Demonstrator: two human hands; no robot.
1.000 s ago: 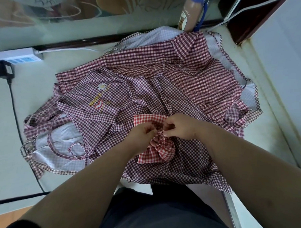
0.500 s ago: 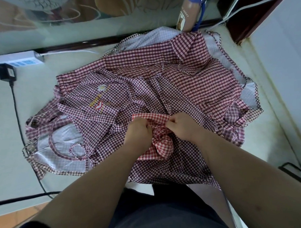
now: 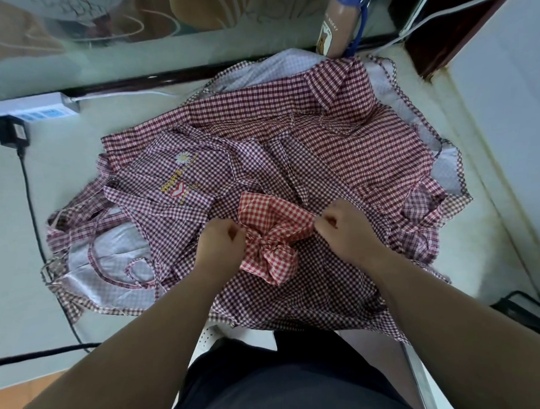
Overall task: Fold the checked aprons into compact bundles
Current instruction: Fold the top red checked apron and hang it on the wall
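Now both hands, left (image 3: 221, 244) and right (image 3: 344, 227), pinch opposite ends of the red checked bundle (image 3: 271, 235) between them.

Soft daylight, wide-angle edge distortion

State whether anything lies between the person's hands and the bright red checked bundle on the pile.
Nothing visible does. The left hand and the right hand each grip the red checked bundle directly, one at either side. It lies on top of the darker checked aprons.
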